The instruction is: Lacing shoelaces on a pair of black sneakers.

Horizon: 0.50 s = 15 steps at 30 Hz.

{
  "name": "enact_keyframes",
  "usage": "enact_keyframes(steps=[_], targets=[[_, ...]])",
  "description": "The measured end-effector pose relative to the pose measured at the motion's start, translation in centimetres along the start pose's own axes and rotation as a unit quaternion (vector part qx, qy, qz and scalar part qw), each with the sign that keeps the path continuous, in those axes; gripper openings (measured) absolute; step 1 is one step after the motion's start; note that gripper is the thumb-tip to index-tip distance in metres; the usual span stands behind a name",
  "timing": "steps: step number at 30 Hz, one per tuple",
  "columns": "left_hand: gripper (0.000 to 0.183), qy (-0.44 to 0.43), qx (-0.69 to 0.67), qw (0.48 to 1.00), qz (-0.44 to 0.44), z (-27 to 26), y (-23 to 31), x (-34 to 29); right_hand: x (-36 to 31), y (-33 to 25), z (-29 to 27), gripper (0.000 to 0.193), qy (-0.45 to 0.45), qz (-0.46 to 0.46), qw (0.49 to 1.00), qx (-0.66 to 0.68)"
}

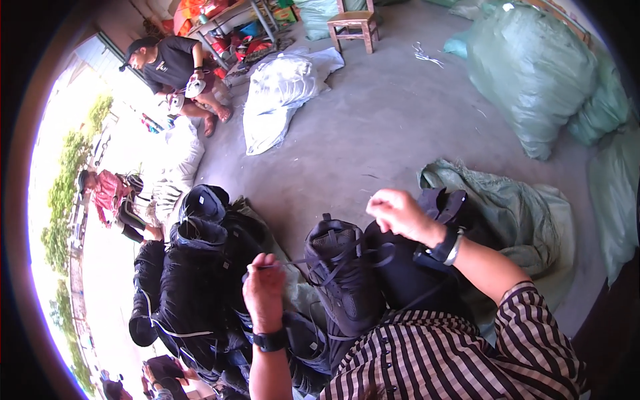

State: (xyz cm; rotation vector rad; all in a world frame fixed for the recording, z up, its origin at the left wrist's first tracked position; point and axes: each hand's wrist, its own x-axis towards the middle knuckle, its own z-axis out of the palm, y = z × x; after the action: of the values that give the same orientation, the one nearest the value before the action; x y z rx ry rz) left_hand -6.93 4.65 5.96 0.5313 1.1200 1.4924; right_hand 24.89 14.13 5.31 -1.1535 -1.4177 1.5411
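A black high-top shoe (341, 280) rests on my lap, its collar pointing away from me and its dark laces (327, 272) loose across the front. To the shoe's left, my left hand (263, 290) is closed, and a lace runs from the shoe to its pinched fingers. My right hand (403, 215) is raised beyond the shoe on the right, fingers curled together. Whether a lace end lies in that pinch is too small to tell. One lace loop curls out on the shoe's right side.
A heap of black shoes (193, 287) stands at my left. A pale green woven sack (520, 213) lies at my right, with large stuffed green sacks (533, 73) beyond. Farther off are a white sack (283, 93), a wooden chair (352, 27) and a seated person (175, 70) handling shoes.
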Motion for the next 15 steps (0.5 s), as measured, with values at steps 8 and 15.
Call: enact_keyframes(steps=[8,15], targets=[[0.034,0.062,-0.082,0.993,0.052,-5.1,3.1,0.5,-2.7,-1.4,1.3,0.011,-0.09,0.032,0.983,-0.154],[0.035,0.04,-0.07,0.989,0.12,-7.2,4.6,0.3,-6.0,0.4,-2.0,0.01,-0.116,0.096,0.987,-0.055]])
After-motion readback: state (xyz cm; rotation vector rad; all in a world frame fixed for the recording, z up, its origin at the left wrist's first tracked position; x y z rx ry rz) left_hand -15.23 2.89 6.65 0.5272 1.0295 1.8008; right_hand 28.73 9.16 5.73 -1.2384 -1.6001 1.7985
